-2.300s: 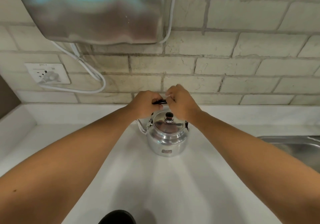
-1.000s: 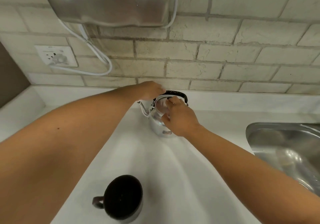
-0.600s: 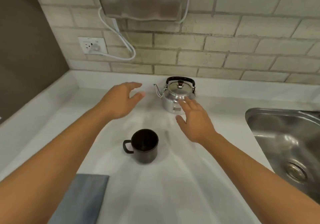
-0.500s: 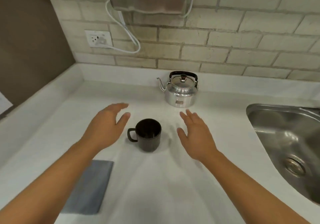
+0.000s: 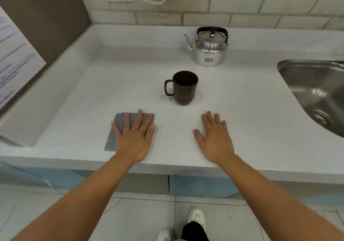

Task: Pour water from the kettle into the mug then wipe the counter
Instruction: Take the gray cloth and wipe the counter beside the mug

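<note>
Both hands lie flat, palms down, fingers spread, near the front edge of the tabletop (image 5: 242, 99). Neither grips anything. The left hand (image 5: 133, 138) rests on a grey cloth (image 5: 119, 123), covering approx. its right half. The right hand (image 5: 214, 138) rests on bare surface, well apart from the left.

Key relation: the kettle (image 5: 209, 51) stands upright ahead of the hands, near the back wall, beyond and slightly right of the mug (image 5: 184, 88). It lies almost straight ahead of the right hand, so the right hand is judged nearer. Spout points left, toward the left-hand side. The black bail handle arches over the lid, running left-right, i.e. across the reach direction. The mug sits between the hands and the kettle, upright, handle to the left.

Step status (judgement): pour not yet started; next move calls for a reach to the kettle handle.

Writing: small label on kettle body, illegible. Printed sheet far left of the left hand, text too blurred to read.
</note>
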A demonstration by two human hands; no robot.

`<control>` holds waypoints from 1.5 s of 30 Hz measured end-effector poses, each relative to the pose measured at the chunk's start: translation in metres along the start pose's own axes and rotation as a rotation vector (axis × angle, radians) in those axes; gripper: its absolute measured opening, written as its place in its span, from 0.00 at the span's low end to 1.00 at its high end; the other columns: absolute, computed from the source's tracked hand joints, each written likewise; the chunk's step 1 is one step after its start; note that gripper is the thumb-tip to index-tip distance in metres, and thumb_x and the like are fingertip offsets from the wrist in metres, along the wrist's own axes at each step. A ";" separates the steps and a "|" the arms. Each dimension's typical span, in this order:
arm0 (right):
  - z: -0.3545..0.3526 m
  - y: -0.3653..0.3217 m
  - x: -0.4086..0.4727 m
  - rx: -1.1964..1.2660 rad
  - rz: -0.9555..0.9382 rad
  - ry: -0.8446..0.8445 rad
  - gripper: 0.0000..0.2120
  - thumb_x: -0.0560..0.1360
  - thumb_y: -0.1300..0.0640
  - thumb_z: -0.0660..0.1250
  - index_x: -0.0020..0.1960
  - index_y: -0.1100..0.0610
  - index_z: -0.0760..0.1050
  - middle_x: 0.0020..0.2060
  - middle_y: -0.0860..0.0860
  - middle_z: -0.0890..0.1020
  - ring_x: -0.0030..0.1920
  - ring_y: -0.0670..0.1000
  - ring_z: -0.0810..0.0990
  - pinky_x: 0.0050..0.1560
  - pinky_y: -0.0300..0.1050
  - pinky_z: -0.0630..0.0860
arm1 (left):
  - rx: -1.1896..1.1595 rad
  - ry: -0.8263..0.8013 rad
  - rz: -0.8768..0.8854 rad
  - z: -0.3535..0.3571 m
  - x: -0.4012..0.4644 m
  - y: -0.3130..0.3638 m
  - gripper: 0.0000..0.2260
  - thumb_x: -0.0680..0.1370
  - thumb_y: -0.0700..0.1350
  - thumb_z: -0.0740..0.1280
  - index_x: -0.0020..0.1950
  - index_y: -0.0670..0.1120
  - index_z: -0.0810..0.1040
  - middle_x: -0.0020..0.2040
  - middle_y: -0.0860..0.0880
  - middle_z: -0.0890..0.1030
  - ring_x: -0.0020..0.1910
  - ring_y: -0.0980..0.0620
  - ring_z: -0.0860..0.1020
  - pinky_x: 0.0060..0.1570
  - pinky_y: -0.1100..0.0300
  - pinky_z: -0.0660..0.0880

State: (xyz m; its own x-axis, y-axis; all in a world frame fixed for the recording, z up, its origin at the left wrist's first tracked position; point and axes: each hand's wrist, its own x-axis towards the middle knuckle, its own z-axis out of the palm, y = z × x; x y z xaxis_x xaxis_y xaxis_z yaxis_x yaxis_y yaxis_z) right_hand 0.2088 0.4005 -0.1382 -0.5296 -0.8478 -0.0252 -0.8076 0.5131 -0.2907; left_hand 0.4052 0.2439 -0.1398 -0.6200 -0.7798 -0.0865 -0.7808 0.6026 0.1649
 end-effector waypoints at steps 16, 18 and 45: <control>0.006 0.005 0.001 -0.020 0.006 0.025 0.32 0.79 0.39 0.44 0.77 0.54 0.44 0.78 0.51 0.47 0.76 0.52 0.40 0.75 0.48 0.38 | 0.033 -0.073 0.194 -0.013 0.142 0.014 0.25 0.81 0.57 0.39 0.78 0.56 0.43 0.80 0.54 0.44 0.78 0.48 0.40 0.74 0.40 0.38; 0.004 0.004 0.000 -0.011 0.008 0.018 0.32 0.79 0.39 0.44 0.77 0.54 0.44 0.78 0.51 0.47 0.76 0.52 0.40 0.75 0.48 0.39 | 0.011 -0.057 0.122 -0.011 0.110 0.010 0.25 0.81 0.57 0.39 0.79 0.56 0.43 0.80 0.54 0.44 0.78 0.48 0.41 0.74 0.41 0.38; -0.002 0.045 -0.027 0.059 0.188 0.121 0.26 0.81 0.50 0.43 0.76 0.57 0.42 0.78 0.52 0.46 0.76 0.50 0.40 0.74 0.44 0.37 | -0.033 -0.128 0.375 0.018 0.135 0.234 0.24 0.83 0.52 0.41 0.79 0.54 0.42 0.80 0.53 0.42 0.77 0.46 0.37 0.74 0.41 0.37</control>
State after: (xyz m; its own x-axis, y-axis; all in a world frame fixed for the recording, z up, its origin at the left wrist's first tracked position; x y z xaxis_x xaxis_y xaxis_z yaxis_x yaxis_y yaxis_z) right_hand 0.1860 0.4467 -0.1484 -0.6992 -0.7144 0.0294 -0.6773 0.6486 -0.3473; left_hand 0.1375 0.2827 -0.1310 -0.8676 -0.4782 -0.1361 -0.4972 0.8340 0.2392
